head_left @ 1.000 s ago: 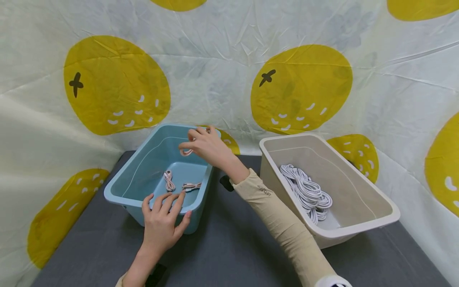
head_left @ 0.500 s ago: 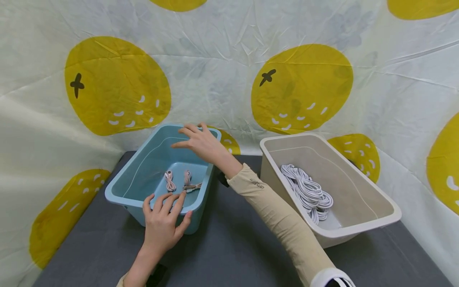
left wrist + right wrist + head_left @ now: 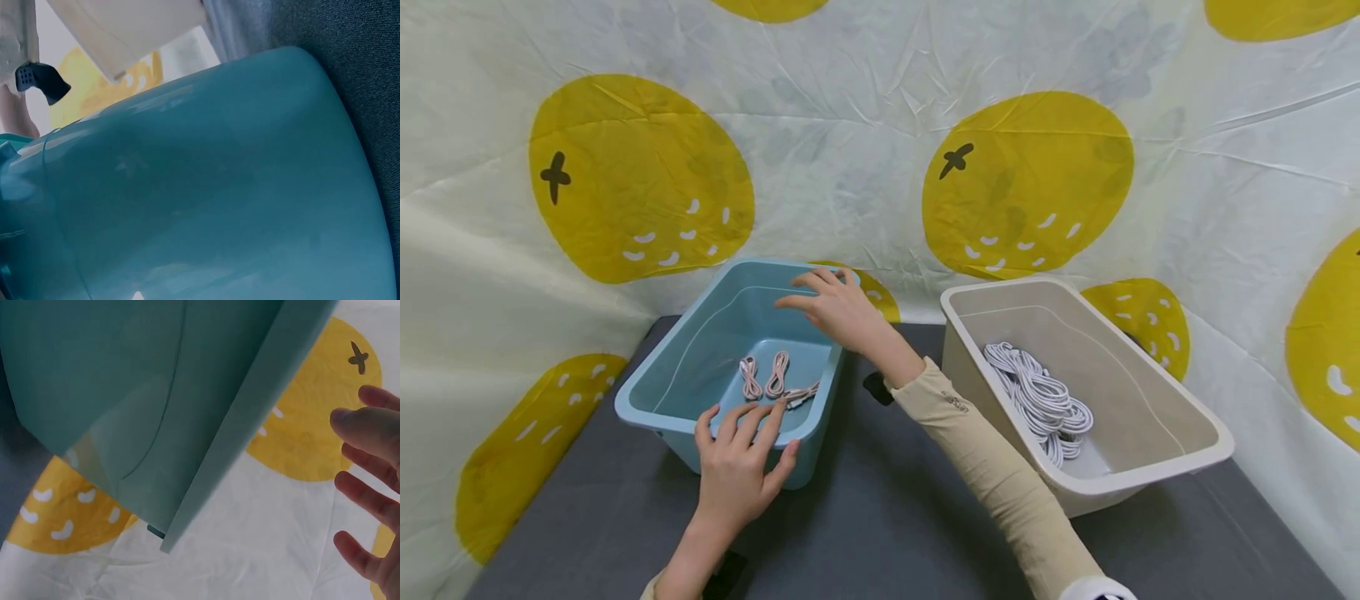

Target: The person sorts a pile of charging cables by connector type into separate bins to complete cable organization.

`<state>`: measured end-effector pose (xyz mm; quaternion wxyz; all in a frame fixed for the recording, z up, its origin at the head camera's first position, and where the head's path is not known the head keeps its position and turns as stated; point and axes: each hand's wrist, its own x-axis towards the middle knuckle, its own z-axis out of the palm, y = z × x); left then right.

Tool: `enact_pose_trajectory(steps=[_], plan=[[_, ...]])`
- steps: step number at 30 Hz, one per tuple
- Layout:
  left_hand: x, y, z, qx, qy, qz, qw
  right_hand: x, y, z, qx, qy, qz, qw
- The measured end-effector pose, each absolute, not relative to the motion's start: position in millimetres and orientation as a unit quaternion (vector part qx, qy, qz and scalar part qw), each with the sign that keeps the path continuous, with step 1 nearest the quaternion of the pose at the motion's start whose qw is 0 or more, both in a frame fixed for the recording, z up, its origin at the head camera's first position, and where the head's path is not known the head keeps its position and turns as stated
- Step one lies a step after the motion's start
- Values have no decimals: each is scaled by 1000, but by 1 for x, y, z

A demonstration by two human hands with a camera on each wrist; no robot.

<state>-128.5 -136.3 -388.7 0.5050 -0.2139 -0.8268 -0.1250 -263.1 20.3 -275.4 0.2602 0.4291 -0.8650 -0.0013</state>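
Several pinkish coiled cables lie on the floor of the blue bin (image 3: 658, 408) in the head view: one cable (image 3: 750, 379) at the left, a second cable (image 3: 777, 374) beside it, and another bundle (image 3: 801, 395) by the right wall, partly hidden. My left hand (image 3: 739, 458) rests on the bin's near rim with fingers spread over the edge. Above the far right part of the blue bin hovers my right hand (image 3: 842, 312), fingers apart and holding nothing. The right wrist view shows the right hand (image 3: 375, 469) likewise with loose fingers beside the bin wall.
A beige bin (image 3: 1150, 383) stands to the right, holding a pile of white coiled cables (image 3: 1041, 400). Both bins sit on a dark grey table (image 3: 895, 500). Behind hangs a white cloth (image 3: 850, 167) with yellow fruit prints.
My right hand lets go of a coiled cable, which drops into the blue bin and settles between the other two. The left hand keeps its place on the rim.
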Motion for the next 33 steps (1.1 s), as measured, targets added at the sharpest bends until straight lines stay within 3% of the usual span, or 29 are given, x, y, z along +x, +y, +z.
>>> enact_pose_trajectory(steps=[12, 20, 33], plan=[[-128, -137, -387, -219, -823, -134, 507, -239, 57, -292, 352, -895, 67, 266], [-125, -138, -385, -226, -822, -156, 499, -221, 87, -321, 312, -892, 125, 301], [-119, -134, -374, -199, -844, -201, 456, -194, 118, -362, 277, -907, 141, 284]])
